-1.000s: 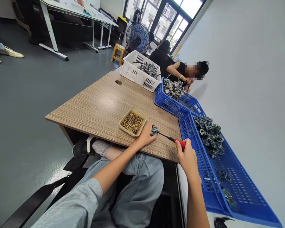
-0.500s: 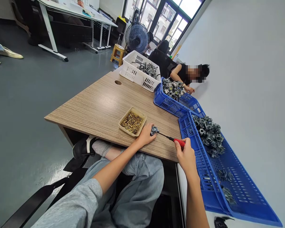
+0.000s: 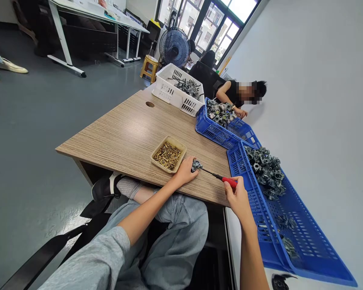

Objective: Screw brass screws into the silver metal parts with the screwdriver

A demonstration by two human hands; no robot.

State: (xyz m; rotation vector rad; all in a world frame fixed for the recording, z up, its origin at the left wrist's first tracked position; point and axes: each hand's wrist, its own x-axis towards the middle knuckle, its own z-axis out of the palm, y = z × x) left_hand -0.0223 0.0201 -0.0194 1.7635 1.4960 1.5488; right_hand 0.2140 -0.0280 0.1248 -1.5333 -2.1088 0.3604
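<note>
My left hand (image 3: 185,171) pins a small grey metal fitting (image 3: 195,165) against the wooden table (image 3: 130,133). My right hand (image 3: 238,198) is closed around the red handle of a screwdriver (image 3: 228,181), and the thin shaft reaches left with its tip at the fitting. Just left of my left hand sits a tan tray (image 3: 153,156) filled with small brass screws (image 3: 168,155).
A blue crate (image 3: 270,237) with a heap of grey fittings (image 3: 265,169) lies to my right. Farther back stand a second blue crate (image 3: 213,131) and a white basket (image 3: 167,90), both holding fittings. A co-worker (image 3: 234,93) sits at the far end. A fan (image 3: 174,47) stands behind.
Both hands stay where they were on the fitting and screwdriver. The co-worker's hand has shifted slightly near the far blue crate.
</note>
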